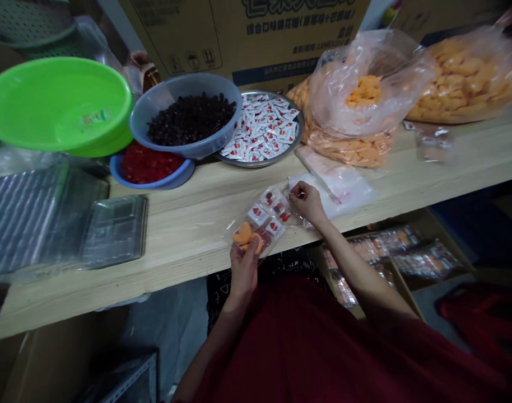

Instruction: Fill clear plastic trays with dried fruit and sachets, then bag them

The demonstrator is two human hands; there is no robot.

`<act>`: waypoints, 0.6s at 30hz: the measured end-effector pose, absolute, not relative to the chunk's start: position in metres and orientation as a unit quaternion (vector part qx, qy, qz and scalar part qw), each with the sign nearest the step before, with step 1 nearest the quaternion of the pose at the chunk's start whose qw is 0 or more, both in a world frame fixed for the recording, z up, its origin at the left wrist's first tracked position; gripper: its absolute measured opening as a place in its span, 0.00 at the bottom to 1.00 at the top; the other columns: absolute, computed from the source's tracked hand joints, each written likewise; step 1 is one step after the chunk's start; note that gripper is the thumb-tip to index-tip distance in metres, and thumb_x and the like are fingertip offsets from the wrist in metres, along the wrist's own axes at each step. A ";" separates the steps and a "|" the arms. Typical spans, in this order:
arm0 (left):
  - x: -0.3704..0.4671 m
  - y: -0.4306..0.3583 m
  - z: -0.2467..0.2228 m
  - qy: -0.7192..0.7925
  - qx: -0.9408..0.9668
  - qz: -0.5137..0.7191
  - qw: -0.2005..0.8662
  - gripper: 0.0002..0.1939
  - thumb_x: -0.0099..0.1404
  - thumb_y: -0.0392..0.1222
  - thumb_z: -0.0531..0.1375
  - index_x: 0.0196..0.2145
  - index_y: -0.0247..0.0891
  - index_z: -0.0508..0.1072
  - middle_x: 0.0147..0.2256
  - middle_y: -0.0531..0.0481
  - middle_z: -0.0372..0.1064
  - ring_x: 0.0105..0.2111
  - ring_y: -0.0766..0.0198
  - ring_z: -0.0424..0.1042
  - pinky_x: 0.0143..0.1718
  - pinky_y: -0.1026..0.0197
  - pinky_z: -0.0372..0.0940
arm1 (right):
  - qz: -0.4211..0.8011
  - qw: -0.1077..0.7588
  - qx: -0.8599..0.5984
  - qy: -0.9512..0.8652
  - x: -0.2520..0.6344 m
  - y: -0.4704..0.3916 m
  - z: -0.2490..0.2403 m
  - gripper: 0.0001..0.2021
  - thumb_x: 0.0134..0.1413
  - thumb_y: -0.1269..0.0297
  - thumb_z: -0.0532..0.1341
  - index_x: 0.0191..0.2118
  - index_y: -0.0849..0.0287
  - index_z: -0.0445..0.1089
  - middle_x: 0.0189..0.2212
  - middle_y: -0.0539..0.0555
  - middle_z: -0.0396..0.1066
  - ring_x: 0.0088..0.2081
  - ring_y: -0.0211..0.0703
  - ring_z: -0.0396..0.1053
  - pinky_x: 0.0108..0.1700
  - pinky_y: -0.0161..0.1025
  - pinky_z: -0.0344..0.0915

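Note:
My left hand [244,271] grips the near left end of a clear compartment tray [266,234], thumb on top. Orange pieces [248,235] lie in the compartments near that thumb. Others hold small white printed packets [257,214] and dark and red pieces [284,216]. At the tray's far right end my right hand [308,202] has its fingers pinched together. Clear film shows beside these fingertips, but what they hold is too small to make out. Flat clear plastic bags [344,193] lie on the table just beyond the right hand.
Behind stand a green basin [33,106], a bowl of dark pieces [192,118], a bowl of red pieces [150,163], a metal dish of packets [260,129] and bags of orange pieces [348,148]. Empty trays [113,229] are stacked left. Filled packs [382,240] sit in a box below.

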State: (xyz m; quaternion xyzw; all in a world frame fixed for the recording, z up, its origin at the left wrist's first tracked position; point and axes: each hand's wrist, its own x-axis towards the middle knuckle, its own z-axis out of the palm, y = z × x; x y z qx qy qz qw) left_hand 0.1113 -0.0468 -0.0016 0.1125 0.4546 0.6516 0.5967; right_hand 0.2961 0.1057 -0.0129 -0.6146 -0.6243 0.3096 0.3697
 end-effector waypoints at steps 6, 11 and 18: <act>0.091 -0.040 0.004 0.441 0.102 0.669 0.590 0.22 0.57 0.42 0.73 0.49 0.39 0.77 0.48 0.46 0.78 0.47 0.58 0.78 0.53 0.54 0.72 | 0.368 0.305 -0.561 -0.676 0.298 0.118 -0.013 0.14 0.47 0.68 0.60 0.42 0.60 0.76 0.26 0.48 0.68 0.27 0.37 0.63 0.34 0.36 0.59; 0.098 -0.041 -0.005 0.461 0.118 0.668 0.572 0.26 0.55 0.44 0.74 0.50 0.38 0.75 0.46 0.46 0.78 0.46 0.58 0.79 0.53 0.54 0.72 | 0.374 0.294 -0.566 -0.673 0.298 0.122 -0.021 0.09 0.48 0.64 0.61 0.35 0.61 0.76 0.24 0.48 0.67 0.27 0.38 0.61 0.32 0.35 0.57; 0.120 -0.058 -0.016 0.498 0.192 0.630 0.564 0.25 0.58 0.47 0.73 0.51 0.38 0.74 0.47 0.44 0.78 0.46 0.55 0.79 0.53 0.51 0.73 | 0.375 0.306 -0.561 -0.671 0.297 0.125 -0.018 0.06 0.47 0.63 0.61 0.28 0.60 0.73 0.22 0.48 0.66 0.27 0.37 0.60 0.32 0.35 0.55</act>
